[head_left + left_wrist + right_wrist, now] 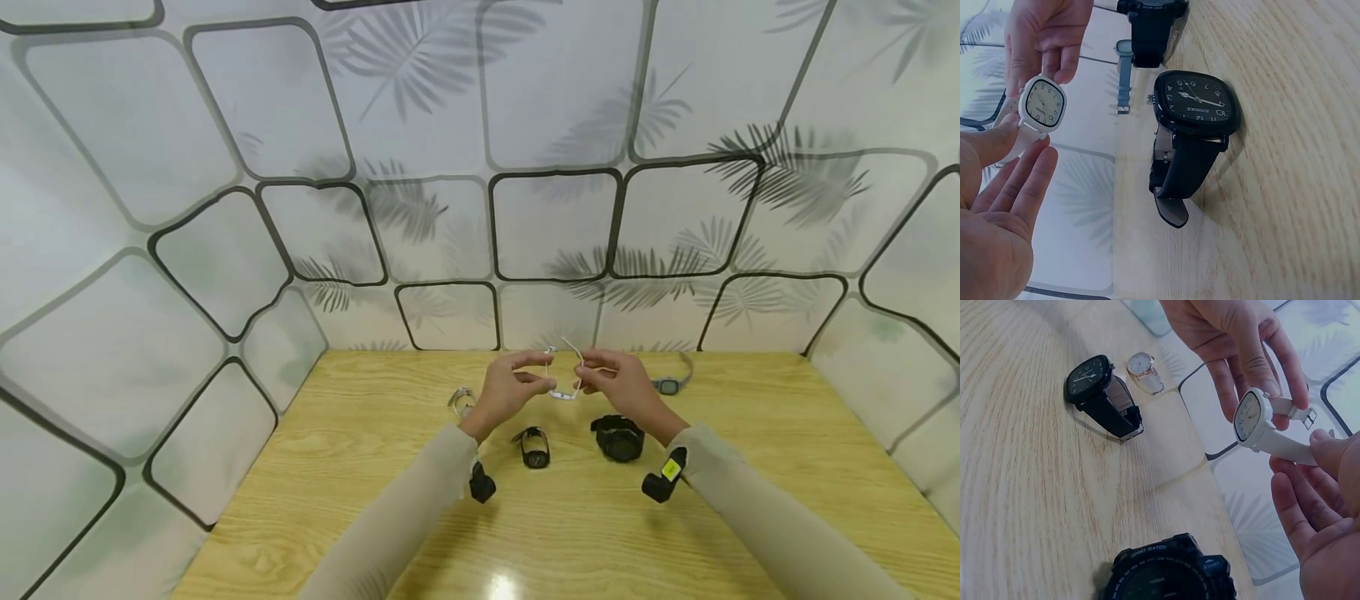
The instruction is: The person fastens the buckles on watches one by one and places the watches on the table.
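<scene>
A white wristwatch (562, 395) with a squarish case is held up off the table, its strap unfastened. My left hand (510, 383) pinches the buckle half of the strap between thumb and fingers. The other strap half is pinched by my right hand (618, 383). In the right wrist view the white watch's dial (1249, 417) faces left, and the metal buckle (1310, 417) sticks out past my left fingers. The left wrist view shows the dial face-on. Below the hands lie a black squarish watch (1197, 106) and a bulky black sports watch (619, 439).
Behind my right hand lies a blue-grey watch (667, 386) with its strap bent up. A small watch (1141, 364) with a pale strap sits by my left wrist. The wooden table (360, 467) meets a patterned wall covering (450, 225) at its back edge.
</scene>
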`<state>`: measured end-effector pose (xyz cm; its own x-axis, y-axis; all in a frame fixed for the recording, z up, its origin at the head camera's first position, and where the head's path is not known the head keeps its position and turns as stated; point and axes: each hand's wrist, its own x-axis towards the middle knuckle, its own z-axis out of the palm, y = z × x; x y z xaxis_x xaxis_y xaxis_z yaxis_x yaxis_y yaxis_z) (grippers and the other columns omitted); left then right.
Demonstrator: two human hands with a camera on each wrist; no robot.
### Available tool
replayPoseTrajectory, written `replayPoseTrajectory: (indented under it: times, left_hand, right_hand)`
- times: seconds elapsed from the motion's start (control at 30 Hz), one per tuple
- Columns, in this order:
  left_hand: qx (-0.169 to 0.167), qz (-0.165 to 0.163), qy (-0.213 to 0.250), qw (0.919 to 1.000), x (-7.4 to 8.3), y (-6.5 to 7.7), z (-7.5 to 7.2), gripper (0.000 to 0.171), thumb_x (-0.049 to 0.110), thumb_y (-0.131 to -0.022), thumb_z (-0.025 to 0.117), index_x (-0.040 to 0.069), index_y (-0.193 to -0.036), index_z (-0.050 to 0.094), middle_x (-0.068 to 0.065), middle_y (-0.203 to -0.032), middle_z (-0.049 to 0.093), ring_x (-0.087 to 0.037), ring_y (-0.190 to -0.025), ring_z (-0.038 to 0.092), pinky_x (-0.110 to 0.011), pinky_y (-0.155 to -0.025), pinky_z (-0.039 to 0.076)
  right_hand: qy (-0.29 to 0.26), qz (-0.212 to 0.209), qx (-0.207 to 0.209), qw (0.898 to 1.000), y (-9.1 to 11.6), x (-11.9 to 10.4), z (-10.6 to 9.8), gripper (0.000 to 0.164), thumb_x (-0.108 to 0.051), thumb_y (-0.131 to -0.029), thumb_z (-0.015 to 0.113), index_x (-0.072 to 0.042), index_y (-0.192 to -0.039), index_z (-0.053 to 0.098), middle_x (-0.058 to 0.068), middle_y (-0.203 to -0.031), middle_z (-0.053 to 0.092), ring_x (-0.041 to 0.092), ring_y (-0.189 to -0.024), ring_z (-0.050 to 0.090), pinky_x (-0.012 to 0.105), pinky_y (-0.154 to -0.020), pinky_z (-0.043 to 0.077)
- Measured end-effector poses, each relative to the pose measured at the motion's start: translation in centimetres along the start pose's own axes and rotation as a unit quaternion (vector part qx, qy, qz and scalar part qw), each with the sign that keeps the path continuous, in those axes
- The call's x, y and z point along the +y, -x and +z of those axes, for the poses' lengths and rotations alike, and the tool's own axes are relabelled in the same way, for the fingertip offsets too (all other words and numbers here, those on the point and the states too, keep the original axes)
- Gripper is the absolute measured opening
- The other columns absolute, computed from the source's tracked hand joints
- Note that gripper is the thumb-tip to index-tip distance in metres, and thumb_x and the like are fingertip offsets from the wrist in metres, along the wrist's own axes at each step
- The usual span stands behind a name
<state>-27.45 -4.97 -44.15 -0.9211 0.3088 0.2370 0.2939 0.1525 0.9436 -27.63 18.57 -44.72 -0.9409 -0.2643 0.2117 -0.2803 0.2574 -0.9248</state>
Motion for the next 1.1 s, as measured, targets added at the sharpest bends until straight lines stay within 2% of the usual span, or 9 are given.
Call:
replayPoseTrajectory:
  times: [0.1,0.23,0.4,0.5,0.67,0.8,0.93,1.1]
  left_hand:
    - [-0.001,0.005,-0.002,1.0000,-0.03,0.12,0.06,0.037,0.004,-0.091,0.078,0.011,-0.127,0.072,-0.012,-0.133,0.067,-0.024,-0.095,0.075,-0.033,-0.080,0.061]
    - [-0.001,0.006,-0.010,0.9999,-0.02,0.27,0.16,0.037,0.004,-0.091,0.078,0.012,-0.127,0.072,-0.008,-0.133,0.068,-0.021,-0.094,0.075,-0.033,-0.080,0.061]
    - [-0.003,0.013,-0.020,0.9997,-0.02,0.44,0.24,0.036,0.005,-0.092,0.078,0.014,-0.127,0.073,-0.006,-0.131,0.069,-0.018,-0.091,0.075,-0.044,-0.083,0.061]
    - [-0.004,0.021,-0.012,0.9997,-0.13,0.44,0.35,0.033,0.005,-0.093,0.077,0.012,-0.126,0.073,-0.008,-0.129,0.070,-0.021,-0.090,0.076,-0.048,-0.083,0.061]
    - [0.004,0.041,-0.004,0.9991,-0.28,0.35,0.56,0.021,0.007,-0.097,0.072,0.005,-0.117,0.075,-0.015,-0.117,0.073,-0.033,-0.091,0.075,-0.038,-0.079,0.062]
    - [0.013,0.049,0.017,0.9986,-0.25,0.35,0.54,0.014,0.005,-0.098,0.071,-0.004,-0.108,0.073,-0.025,-0.106,0.073,-0.045,-0.094,0.072,-0.046,-0.081,0.062]
    - [0.020,0.043,0.023,0.9986,-0.40,0.42,0.35,0.012,0.005,-0.097,0.072,-0.005,-0.102,0.071,-0.023,-0.102,0.073,-0.043,-0.092,0.072,-0.045,-0.080,0.062]
    - [0.025,0.025,0.026,0.9990,-0.76,0.53,0.11,0.014,0.009,-0.095,0.075,0.000,-0.104,0.069,-0.018,-0.099,0.076,-0.035,-0.085,0.075,-0.047,-0.076,0.062]
  right_hand:
    - [-0.006,0.003,-0.010,1.000,0.11,0.12,-0.07,0.051,-0.023,-0.103,0.067,0.004,-0.144,0.054,0.025,-0.122,0.066,0.022,-0.092,0.074,0.052,-0.087,0.058]
    - [-0.020,0.013,-0.018,1.000,0.13,0.27,-0.11,0.049,-0.027,-0.103,0.065,0.001,-0.143,0.057,0.028,-0.124,0.065,0.026,-0.095,0.073,0.045,-0.085,0.060]
    - [-0.042,0.029,-0.011,0.999,0.01,0.32,-0.20,0.045,-0.032,-0.105,0.061,0.000,-0.137,0.061,0.027,-0.123,0.065,0.034,-0.099,0.072,0.038,-0.080,0.062]
    - [-0.049,0.038,-0.010,0.998,0.01,0.28,-0.29,0.044,-0.033,-0.106,0.061,0.000,-0.136,0.062,0.026,-0.122,0.065,0.033,-0.099,0.072,0.039,-0.080,0.062]
    - [-0.052,0.039,-0.012,0.998,0.19,0.17,-0.41,0.045,-0.033,-0.104,0.064,-0.002,-0.136,0.062,0.029,-0.121,0.065,0.026,-0.094,0.073,0.040,-0.079,0.062]
    - [-0.046,0.034,-0.013,0.998,0.28,0.06,-0.41,0.044,-0.033,-0.103,0.066,-0.004,-0.135,0.063,0.026,-0.118,0.067,0.027,-0.093,0.073,0.043,-0.078,0.062]
    - [-0.031,0.020,-0.016,0.999,0.41,-0.03,-0.62,0.041,-0.033,-0.103,0.065,-0.006,-0.134,0.064,0.015,-0.113,0.071,0.030,-0.094,0.072,0.047,-0.079,0.061]
    - [-0.026,0.000,-0.024,0.999,0.35,0.03,-0.94,0.038,-0.032,-0.104,0.065,-0.006,-0.132,0.066,0.011,-0.110,0.072,0.029,-0.092,0.071,0.052,-0.080,0.060]
